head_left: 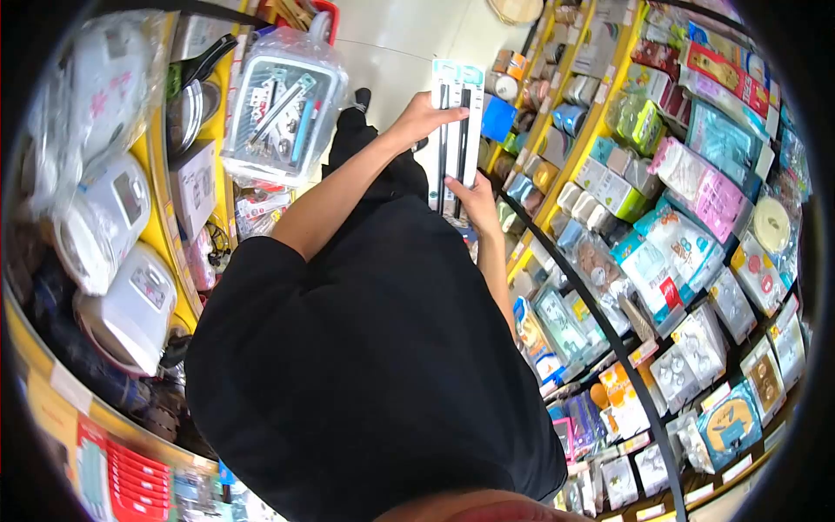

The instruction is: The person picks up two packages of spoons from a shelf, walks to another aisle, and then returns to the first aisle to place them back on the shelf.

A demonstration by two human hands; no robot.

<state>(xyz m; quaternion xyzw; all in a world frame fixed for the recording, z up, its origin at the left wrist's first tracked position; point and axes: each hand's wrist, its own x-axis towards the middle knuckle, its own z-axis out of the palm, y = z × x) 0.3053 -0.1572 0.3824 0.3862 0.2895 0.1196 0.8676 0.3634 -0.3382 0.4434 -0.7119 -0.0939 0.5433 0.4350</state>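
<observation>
Two narrow white cards with teal tops, each carrying a long slim black stick (463, 130), are held side by side in front of my body. My left hand (424, 120) grips them at the upper left, its thumb laid across the front. Lower down, my right hand (475, 202) holds the right side of the same packs, thumb on the front and other fingers behind. The sticks' exact kind does not show. To the left of my left hand, a clear-wrapped basket (233, 130) contains several packaged items.
Shelves with boxed rice-cooker-like appliances (129, 300) line the left. On the right, yellow-edged shelves (570, 139) hold many packaged goods, with a black rail (600, 317) running along them. A pale tiled floor (383, 43) lies ahead between them.
</observation>
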